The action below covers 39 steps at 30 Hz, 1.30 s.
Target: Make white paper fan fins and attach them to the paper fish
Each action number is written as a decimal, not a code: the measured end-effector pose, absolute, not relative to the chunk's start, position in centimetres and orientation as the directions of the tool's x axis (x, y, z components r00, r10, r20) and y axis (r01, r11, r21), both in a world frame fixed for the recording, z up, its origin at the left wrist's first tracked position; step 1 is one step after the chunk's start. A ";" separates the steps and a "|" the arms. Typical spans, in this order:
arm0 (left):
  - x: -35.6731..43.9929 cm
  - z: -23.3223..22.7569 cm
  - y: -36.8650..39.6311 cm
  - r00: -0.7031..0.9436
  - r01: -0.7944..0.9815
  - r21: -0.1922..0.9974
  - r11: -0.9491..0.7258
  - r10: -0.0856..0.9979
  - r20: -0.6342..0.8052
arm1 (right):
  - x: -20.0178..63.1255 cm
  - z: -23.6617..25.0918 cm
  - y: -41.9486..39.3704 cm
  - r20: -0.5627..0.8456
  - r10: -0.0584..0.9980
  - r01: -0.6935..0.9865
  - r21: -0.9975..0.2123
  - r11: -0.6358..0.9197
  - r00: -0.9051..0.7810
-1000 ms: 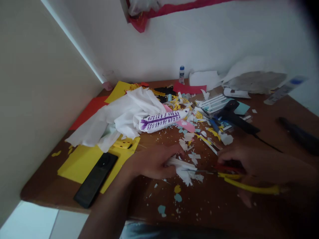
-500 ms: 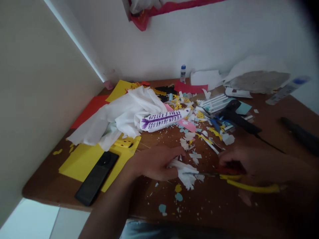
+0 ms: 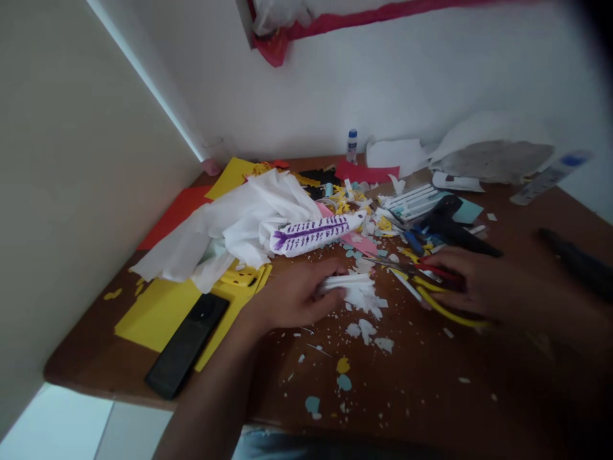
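The left hand pinched a white cut paper piece between its fingers on the tabletop; the right hand gripped yellow-handled scissors, fingers curled around the handles, just beside it.

no readable text, purple marks on white paper fish illegible

I see 2 bare forearms, no sleeves on either. My left hand and right hand wear no gloves or rings.

Brown wooden table against white walls, pale floor below, dim light.
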<state>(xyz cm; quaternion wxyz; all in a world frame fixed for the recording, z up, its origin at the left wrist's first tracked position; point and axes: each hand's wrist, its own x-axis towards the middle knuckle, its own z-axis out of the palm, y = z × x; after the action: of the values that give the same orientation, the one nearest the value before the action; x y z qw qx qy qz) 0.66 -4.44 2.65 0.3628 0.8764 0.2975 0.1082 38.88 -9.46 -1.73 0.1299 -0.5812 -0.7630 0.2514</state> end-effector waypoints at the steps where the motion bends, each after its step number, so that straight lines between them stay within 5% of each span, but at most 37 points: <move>1: 0.9 2.6 -4.5 0.798 0.430 0.702 -0.568 0.603 -0.002 | 38.1 -2.8 -9.3 -0.028 0.955 0.853 -0.459 0.249 -0.294; 4: 1.5 2.3 -4.7 0.794 0.410 0.699 -0.586 0.606 0.042 | 36.0 -5.6 -9.1 0.083 0.956 0.912 -0.289 0.293 -0.281; 8: 2.1 1.8 -4.9 0.797 0.417 0.676 -0.607 0.602 0.049 | 34.0 -5.1 -9.7 0.165 0.943 0.914 -0.246 0.323 -0.289; 10: 2.3 1.7 -4.9 0.795 0.418 0.672 -0.611 0.604 0.055 | 32.9 -3.4 -10.3 0.309 0.927 0.903 -0.300 0.307 -0.212; 12: 2.5 1.7 -5.0 0.795 0.410 0.676 -0.612 0.603 0.064 | 31.6 -1.8 -10.8 0.370 0.906 0.794 -0.477 0.377 -0.207; 16: 2.8 1.5 -5.1 0.790 0.405 0.682 -0.609 0.608 0.073 | 29.3 -1.1 -11.6 0.222 0.955 0.559 -0.775 0.295 -0.195; 25: 2.8 1.3 -5.2 0.772 0.391 0.711 -0.584 0.629 0.092 | 29.1 -1.8 -11.2 0.100 0.974 0.530 -0.825 0.195 -0.203; 29: 2.7 2.0 -5.3 0.712 0.400 0.754 -0.521 0.694 0.102 | 30.1 -2.7 -10.2 0.161 0.978 0.594 -0.777 0.210 -0.134; 35: 1.4 2.9 -5.4 0.460 0.353 0.786 -0.508 0.826 0.327 | 30.2 -3.6 -9.8 0.470 0.850 0.731 -0.489 0.476 -0.239; 39: -1.3 4.6 -3.9 -0.034 0.070 0.856 -0.512 0.856 0.515 | 28.5 -2.0 -11.0 0.452 0.841 0.681 -0.516 0.519 -0.297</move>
<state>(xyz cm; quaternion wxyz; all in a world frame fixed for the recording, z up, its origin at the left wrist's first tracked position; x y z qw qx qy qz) -1.31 -3.91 4.60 0.3207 0.6166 0.3756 0.6131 28.45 -11.05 -1.99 0.3516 -0.4773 -0.7973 0.1133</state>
